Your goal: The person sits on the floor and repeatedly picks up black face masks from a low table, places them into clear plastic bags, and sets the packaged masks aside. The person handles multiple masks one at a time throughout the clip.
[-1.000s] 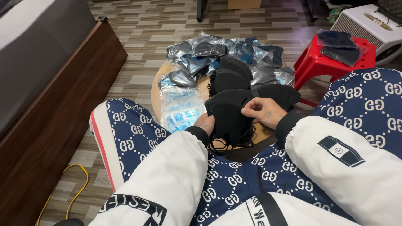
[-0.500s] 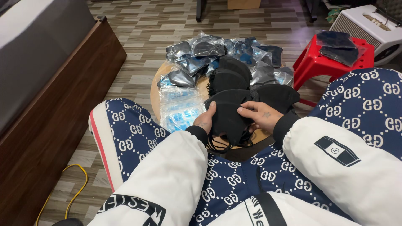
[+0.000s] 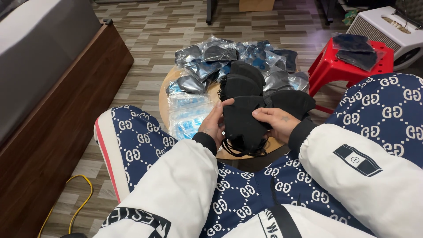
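Both of my hands grip a stack of black fabric face masks (image 3: 242, 125) over the near edge of a small round wooden table (image 3: 164, 102). My left hand (image 3: 214, 123) clasps the stack's left side with the thumb on top. My right hand (image 3: 277, 122) pinches the right side. Black ear loops dangle below the stack. More black masks (image 3: 242, 81) lie piled just beyond my hands.
Several clear plastic bags with dark masks (image 3: 211, 59) cover the far half of the table, and empty clear bags (image 3: 187, 114) lie at its left. A red plastic stool (image 3: 328, 66) with bagged masks stands right. A dark wooden bed frame (image 3: 57, 119) runs along the left. A yellow cable (image 3: 81, 198) lies on the floor.
My hands have shifted slightly on the stack: the left thumb has come up onto the top, and the right hand has slid a little to the right.
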